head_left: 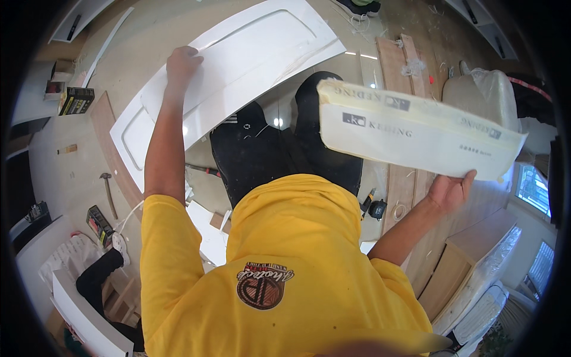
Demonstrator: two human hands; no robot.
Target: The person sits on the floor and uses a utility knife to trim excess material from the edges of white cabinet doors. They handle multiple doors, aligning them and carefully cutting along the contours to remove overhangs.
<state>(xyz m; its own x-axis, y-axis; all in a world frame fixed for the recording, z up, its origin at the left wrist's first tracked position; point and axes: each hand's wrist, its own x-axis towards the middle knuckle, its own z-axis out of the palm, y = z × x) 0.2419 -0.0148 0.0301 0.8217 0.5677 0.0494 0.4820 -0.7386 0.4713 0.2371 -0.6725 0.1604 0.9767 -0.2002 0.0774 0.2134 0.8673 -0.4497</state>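
- The white panel (250, 71) lies ahead of the person and to the left, its long axis slanting from near left to far right.
- The left hand (184, 64) is the nearer one: it rests at the panel's far edge with fingers bent; whether it grips or only presses, I cannot tell.
- The right hand (451, 191) pinches the near edge of a pale printed strip (416, 134) close to its right end, well apart from the panel.
- The strip's long axis runs left to right, sloping nearer at the right; its left end points toward the panel's right corner and overhangs the right leg.
- The person's dark-clad legs (267, 149) stand in the way along the panel's near side.
- Around on the floor: a hammer (108, 193) at left, a red-handled tool (204, 170) by the legs, a tape measure (377, 209) and wooden boards (397, 83) at right.
- Another person's leg (98, 276) shows at lower left.
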